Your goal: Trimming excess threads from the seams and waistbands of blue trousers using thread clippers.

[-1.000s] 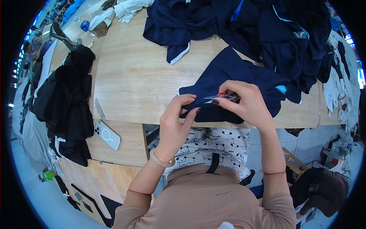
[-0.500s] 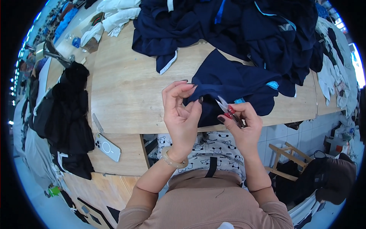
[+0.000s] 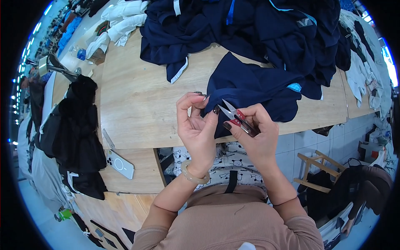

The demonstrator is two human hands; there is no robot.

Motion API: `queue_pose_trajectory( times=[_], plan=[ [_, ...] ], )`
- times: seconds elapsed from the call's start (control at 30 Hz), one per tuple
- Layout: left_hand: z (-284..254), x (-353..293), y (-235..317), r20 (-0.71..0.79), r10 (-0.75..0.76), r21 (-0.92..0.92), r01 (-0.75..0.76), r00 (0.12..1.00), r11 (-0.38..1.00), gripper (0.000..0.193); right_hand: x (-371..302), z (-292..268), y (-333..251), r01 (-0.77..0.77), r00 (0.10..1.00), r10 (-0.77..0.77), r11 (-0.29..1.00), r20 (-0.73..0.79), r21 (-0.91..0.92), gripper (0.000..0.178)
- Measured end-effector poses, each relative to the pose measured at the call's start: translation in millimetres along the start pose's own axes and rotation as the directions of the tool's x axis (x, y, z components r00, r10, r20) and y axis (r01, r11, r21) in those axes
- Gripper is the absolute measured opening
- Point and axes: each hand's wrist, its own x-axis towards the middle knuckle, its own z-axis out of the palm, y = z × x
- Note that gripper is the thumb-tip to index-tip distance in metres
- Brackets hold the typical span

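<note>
Black garments [image 3: 71, 133]: heaped at the far left, beside the desk [image 3: 133, 91].
Phone [image 3: 121, 164]: pale, back side up, lying just off the near left part of the desk.
White cloth [image 3: 125, 16]: bunched at the far left of the desk.
Left hand [image 3: 198, 116]: thumb and fingers pinched on the left edge of the navy garment, a pale bangle [image 3: 195, 174] at its wrist.
Navy garment [image 3: 254, 87]: on the desk's near edge, before both hands.
Thread snips [image 3: 239, 118]: red and dark handles, blades parted, tips up-left beside the left thumb.
Right hand [image 3: 256, 127]: gripping the snips, apart from the left.
Navy pile [image 3: 246, 29]: along the desk's far side.
Wooden stool [image 3: 318, 171]: on the floor, right.
</note>
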Motion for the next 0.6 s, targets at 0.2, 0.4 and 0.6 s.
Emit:
queue_pose_trajectory(
  times=[0.2, 0.4, 0.6],
  plan=[
    [0.8, -1.5, -0.9, 0.014, -0.007, 0.004, 0.007, 1.0, 1.0, 0.041, 5.5, 6.9, -1.1, 0.021, 1.0, -0.02, 0.999, -0.018, 0.036, 0.022],
    [-0.1, -0.6, -0.2, 0.031, -0.002, 0.002, 0.002, 1.0, 1.0, 0.042, 7.8, 6.5, 2.8, 0.075, 0.997, -0.074, 0.997, -0.025, 0.002, 0.02],
    [-1.0, 0.4, 1.0, 0.025, -0.023, -0.018, 0.024, 0.999, 1.0, 0.041, 10.0, 4.6, 4.3, 0.074, 0.997, -0.074, 0.997, 0.01, -0.025, 0.017]
  ],
)
